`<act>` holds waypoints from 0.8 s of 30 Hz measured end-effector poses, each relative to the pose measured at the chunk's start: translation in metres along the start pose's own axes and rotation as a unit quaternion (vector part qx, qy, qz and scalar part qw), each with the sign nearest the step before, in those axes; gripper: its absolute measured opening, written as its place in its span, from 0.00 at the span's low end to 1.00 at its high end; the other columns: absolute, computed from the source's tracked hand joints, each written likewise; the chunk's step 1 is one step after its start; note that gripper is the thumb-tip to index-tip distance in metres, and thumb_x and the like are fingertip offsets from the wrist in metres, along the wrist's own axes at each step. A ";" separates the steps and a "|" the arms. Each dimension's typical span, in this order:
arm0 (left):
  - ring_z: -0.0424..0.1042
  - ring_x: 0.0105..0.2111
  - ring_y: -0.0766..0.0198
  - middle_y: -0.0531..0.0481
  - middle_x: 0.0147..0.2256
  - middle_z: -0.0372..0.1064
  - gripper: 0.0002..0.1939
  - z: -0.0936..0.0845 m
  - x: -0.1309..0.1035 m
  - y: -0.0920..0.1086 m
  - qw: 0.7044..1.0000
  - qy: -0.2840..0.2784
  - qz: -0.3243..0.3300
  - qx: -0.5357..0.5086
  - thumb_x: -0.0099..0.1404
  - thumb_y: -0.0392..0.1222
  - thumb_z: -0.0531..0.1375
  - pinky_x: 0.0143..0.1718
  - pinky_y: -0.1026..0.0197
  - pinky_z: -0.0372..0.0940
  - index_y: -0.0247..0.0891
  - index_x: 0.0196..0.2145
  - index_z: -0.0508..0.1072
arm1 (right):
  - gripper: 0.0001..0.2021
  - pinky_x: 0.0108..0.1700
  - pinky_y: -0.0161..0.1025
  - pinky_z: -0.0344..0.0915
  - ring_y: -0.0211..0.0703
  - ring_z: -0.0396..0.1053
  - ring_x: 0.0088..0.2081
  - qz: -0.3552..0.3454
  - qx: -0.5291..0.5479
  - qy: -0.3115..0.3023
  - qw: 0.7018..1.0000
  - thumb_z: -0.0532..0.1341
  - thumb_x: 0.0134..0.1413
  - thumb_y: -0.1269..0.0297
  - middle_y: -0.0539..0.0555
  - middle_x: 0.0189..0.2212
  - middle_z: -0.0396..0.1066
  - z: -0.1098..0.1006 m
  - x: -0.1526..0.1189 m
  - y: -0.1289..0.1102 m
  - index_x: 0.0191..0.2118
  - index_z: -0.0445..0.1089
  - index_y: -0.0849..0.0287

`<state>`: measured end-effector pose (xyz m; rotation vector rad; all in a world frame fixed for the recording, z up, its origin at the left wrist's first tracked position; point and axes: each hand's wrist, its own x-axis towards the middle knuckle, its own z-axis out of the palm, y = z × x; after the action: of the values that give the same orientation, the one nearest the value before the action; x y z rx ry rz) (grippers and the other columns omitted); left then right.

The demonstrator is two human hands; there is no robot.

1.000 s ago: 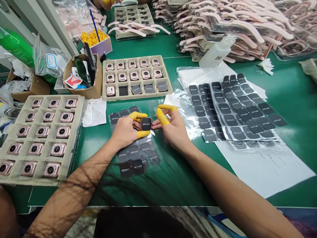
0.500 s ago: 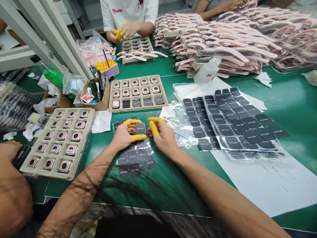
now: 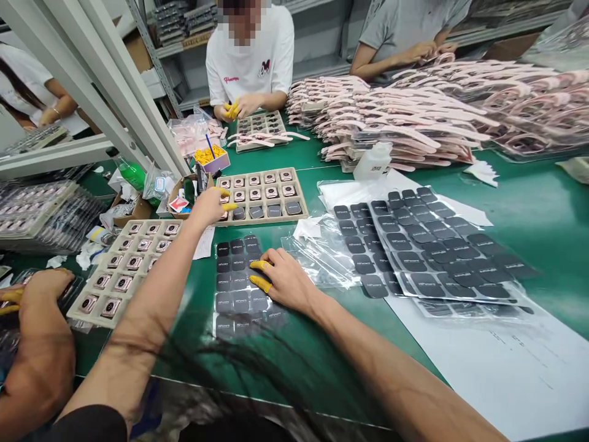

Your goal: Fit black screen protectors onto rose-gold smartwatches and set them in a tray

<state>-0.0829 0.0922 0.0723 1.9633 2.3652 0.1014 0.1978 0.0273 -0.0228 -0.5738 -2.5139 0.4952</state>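
My left hand [image 3: 212, 205], in yellow finger cots, is over the left end of a beige compartment tray [image 3: 301, 199]. Its thumb and forefinger are apart, with nothing visible between them. Pink square watch cases fill the tray's back rows. Along its front row sit cases covered by dark square stickers, such as one sticker [image 3: 275, 210], with a pink case partly hidden below my fingers. My right hand [image 3: 288, 279] rests at the right edge of a clear sheet of dark square stickers [image 3: 223, 282]. Its cot-covered fingers are spread, holding nothing visible.
A second tray [image 3: 115, 245] of watch cases stands left, partly behind my left forearm. More sticker sheets [image 3: 423, 245] lie right on white paper [image 3: 488, 356]. Behind them are a white bottle [image 3: 373, 161] and heaped pink straps [image 3: 400, 116]. Co-workers sit across and at left.
My left hand has moved from the sticker sheet up to the back tray, and the sticker it held is no longer in its fingers. My right hand has lowered onto the sheet. The view has tilted up.
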 end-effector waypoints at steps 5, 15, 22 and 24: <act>0.78 0.42 0.48 0.40 0.33 0.80 0.13 -0.021 0.015 0.002 0.987 -0.115 0.043 0.101 0.51 0.30 0.70 0.48 0.56 0.69 0.34 0.37 0.85 | 0.16 0.45 0.57 0.75 0.58 0.71 0.42 0.007 -0.001 -0.014 1.000 0.61 0.69 0.54 0.62 0.45 0.76 -0.001 0.000 -0.002 0.54 0.79 0.51; 0.76 0.49 0.49 0.36 0.40 0.79 0.04 -0.016 -0.011 0.004 0.993 -0.089 0.077 0.002 0.59 0.30 0.65 0.56 0.54 0.66 0.33 0.33 0.79 | 0.14 0.44 0.59 0.78 0.58 0.74 0.42 -0.006 0.020 0.007 1.000 0.61 0.68 0.56 0.61 0.43 0.77 -0.003 0.000 -0.006 0.54 0.79 0.48; 0.80 0.39 0.60 0.46 0.44 0.76 0.16 0.036 -0.124 0.056 0.907 0.000 0.056 -0.418 0.75 0.52 0.59 0.42 0.57 0.76 0.44 0.56 0.68 | 0.32 0.46 0.62 0.81 0.59 0.78 0.46 -0.004 0.128 0.162 0.978 0.56 0.65 0.67 0.55 0.48 0.75 -0.022 -0.003 -0.003 0.68 0.61 0.23; 0.79 0.30 0.62 0.50 0.40 0.76 0.27 0.050 -0.147 0.068 0.790 -0.092 0.007 -0.606 0.64 0.60 0.70 0.32 0.59 0.75 0.43 0.51 0.66 | 0.35 0.47 0.60 0.81 0.58 0.79 0.49 -0.021 0.131 0.104 0.986 0.56 0.62 0.71 0.55 0.53 0.74 -0.030 -0.004 0.003 0.68 0.62 0.23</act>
<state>0.0154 -0.0396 0.0303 1.2001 1.4121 1.0552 0.2182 0.0349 -0.0018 -0.4441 -2.2141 0.7000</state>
